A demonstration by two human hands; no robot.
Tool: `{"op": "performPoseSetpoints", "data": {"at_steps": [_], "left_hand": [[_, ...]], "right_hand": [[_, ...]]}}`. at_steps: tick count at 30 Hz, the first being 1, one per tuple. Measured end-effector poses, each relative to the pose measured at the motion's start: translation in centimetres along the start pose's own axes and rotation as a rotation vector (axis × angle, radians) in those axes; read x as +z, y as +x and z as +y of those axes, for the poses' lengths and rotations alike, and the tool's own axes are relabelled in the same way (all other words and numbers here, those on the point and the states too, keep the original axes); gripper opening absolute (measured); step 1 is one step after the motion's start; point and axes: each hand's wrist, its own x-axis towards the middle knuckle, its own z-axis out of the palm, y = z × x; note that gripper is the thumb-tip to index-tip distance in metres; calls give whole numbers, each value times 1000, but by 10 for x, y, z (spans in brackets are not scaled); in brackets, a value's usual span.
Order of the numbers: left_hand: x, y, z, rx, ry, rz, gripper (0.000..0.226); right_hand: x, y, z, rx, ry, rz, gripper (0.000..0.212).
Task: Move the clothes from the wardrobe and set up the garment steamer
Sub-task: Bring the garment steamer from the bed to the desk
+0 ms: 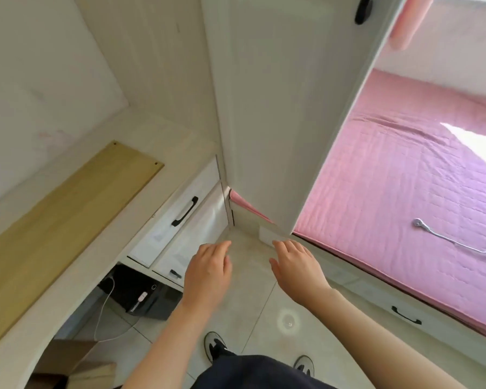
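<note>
The left hand (208, 273) and right hand (295, 268) hung apart, empty and loose-fingered, low before the white wardrobe door (278, 108), seemingly poised to reach for it, while neither clothes nor garment steamer showed beside the pink bed (390, 192).

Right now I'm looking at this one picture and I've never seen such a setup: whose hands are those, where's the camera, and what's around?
There is no machine here. A person wears one wide-angle camera on the head, looking forward and down, so you see their own arms and shoes. The left hand and right hand reach out above the tiled floor, fingers relaxed, holding nothing. Ahead stands a tall white door, open, probably the wardrobe's. To the right is a bed with a pink cover and a white cable lying on it. To the left are white drawers and a pale wooden board on a desk.
</note>
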Motion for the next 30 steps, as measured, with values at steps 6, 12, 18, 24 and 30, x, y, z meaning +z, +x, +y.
{"op": "performPoseSetpoints", "data": {"at_steps": [6, 12, 18, 24, 30], "left_hand": [[52, -13, 94, 94, -14, -84, 29], [116, -27, 194, 161, -78, -200, 31], [170, -16, 277, 312, -113, -307, 32], [212, 7, 347, 491, -98, -386, 29], [259, 43, 409, 581, -95, -489, 32]], "right_hand": [[-6, -63, 96, 115, 47, 42, 36], [-13, -133, 192, 278, 51, 69, 33], [-20, -187, 274, 507, 100, 148, 28], [-26, -222, 339, 709, 151, 212, 28], [-34, -233, 406, 869, 193, 214, 29]]}}
